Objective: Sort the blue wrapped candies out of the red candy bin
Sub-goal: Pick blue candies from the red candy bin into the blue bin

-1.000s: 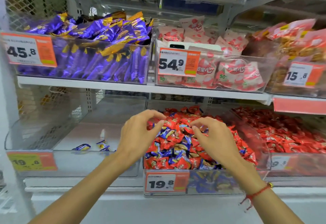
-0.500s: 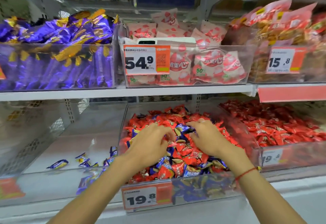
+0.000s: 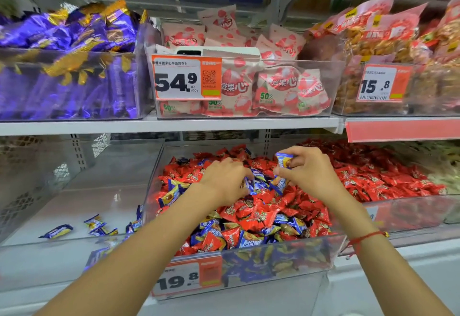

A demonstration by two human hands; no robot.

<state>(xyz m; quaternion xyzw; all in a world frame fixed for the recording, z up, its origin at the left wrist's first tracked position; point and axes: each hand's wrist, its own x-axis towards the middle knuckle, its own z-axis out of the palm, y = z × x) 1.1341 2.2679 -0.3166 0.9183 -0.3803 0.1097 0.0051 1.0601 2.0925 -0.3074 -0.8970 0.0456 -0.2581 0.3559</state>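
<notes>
A clear bin [image 3: 278, 263] on the lower shelf holds a heap of red wrapped candies [image 3: 263, 213] mixed with blue wrapped candies [image 3: 251, 242]. My right hand [image 3: 311, 173] hovers over the heap and pinches a blue wrapped candy [image 3: 282, 160] between thumb and fingers. My left hand [image 3: 224, 181] is down on the pile, fingers curled round another blue candy [image 3: 250, 185]. The clear bin to the left [image 3: 49, 251] has several blue candies [image 3: 57, 231] on its floor.
Right of the mixed bin stands a bin of red candies [image 3: 380, 173]. The upper shelf [image 3: 174, 124] carries bins of purple wrappers [image 3: 67, 81], pink packs [image 3: 273, 86] and snack bags [image 3: 398, 49]. Orange price tags hang on the bin fronts.
Both hands dropped from above the heap into it. The right hand has since risen with a blue candy pinched in it; the left has closed on one. The view shifted right.
</notes>
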